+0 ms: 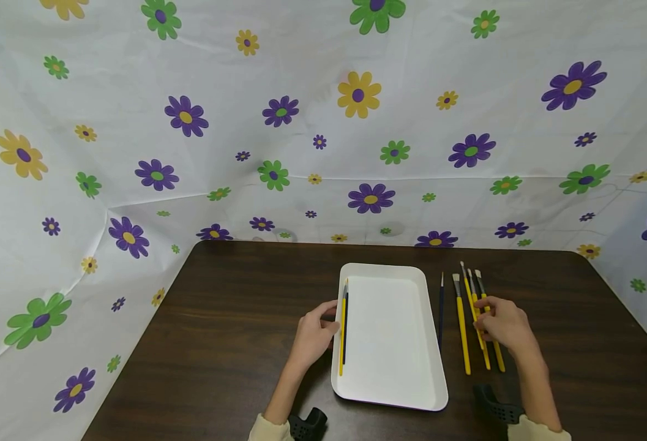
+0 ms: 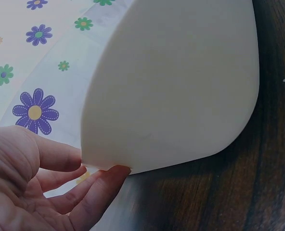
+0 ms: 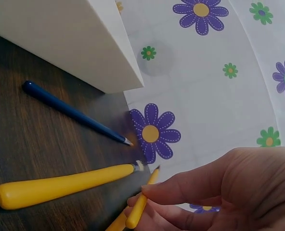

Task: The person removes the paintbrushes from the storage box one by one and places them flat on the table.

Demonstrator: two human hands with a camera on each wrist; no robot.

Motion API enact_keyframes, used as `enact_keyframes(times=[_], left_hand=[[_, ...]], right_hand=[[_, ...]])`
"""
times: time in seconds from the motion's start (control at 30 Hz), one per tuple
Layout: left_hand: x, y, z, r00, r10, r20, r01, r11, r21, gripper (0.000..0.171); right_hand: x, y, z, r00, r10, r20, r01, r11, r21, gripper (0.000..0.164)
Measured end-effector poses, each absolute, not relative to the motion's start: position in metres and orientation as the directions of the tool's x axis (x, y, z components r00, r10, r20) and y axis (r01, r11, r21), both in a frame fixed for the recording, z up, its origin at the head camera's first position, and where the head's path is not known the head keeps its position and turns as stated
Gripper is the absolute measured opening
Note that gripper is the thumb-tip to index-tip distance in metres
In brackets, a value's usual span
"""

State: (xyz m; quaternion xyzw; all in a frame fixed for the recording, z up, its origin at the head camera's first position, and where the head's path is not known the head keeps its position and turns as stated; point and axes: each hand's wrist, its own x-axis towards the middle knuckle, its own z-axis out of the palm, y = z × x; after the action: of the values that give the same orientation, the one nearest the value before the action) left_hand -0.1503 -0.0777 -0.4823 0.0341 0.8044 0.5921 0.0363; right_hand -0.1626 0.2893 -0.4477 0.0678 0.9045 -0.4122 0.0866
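A white rectangular tray (image 1: 392,337) lies on the table, a yellow paintbrush (image 1: 341,349) and a dark paintbrush (image 1: 346,327) side by side along its left wall. My left hand (image 1: 313,334) pinches the tray's left rim between thumb and fingers; the left wrist view shows this grip on the tray (image 2: 171,96) from outside. To the tray's right, my right hand (image 1: 504,323) pinches a thin yellow paintbrush (image 3: 137,211) between thumb and fingers. Other yellow paintbrushes lie just under that hand, partly hidden. A wide yellow paintbrush (image 1: 463,331) and a dark blue paintbrush (image 1: 441,312) lie between hand and tray.
The dark wooden table (image 1: 235,318) meets a white flowered sheet (image 1: 301,79) at its back and sides. Black wrist mounts (image 1: 308,424) sit beneath both forearms, near the table's front.
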Motion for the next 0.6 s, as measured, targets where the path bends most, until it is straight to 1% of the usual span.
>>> enact_keyframes(times=[0.27, 0.6], left_hand=[[-0.1493, -0.0769, -0.483, -0.995, 0.097, -0.023, 0.006, 0.289, 0.957, 0.042], [-0.1493, -0.077, -0.4806, -0.995, 0.095, -0.02, 0.007, 0.282, 0.959, 0.043]], right_hand=[[-0.1637, 0.2886, -0.4496, -0.965, 0.067, -0.252, 0.234, 0.645, -0.727, 0.037], [-0.1651, 0.2867, -0.4499, -0.964, 0.067, -0.256, 0.237, 0.654, -0.719, 0.038]])
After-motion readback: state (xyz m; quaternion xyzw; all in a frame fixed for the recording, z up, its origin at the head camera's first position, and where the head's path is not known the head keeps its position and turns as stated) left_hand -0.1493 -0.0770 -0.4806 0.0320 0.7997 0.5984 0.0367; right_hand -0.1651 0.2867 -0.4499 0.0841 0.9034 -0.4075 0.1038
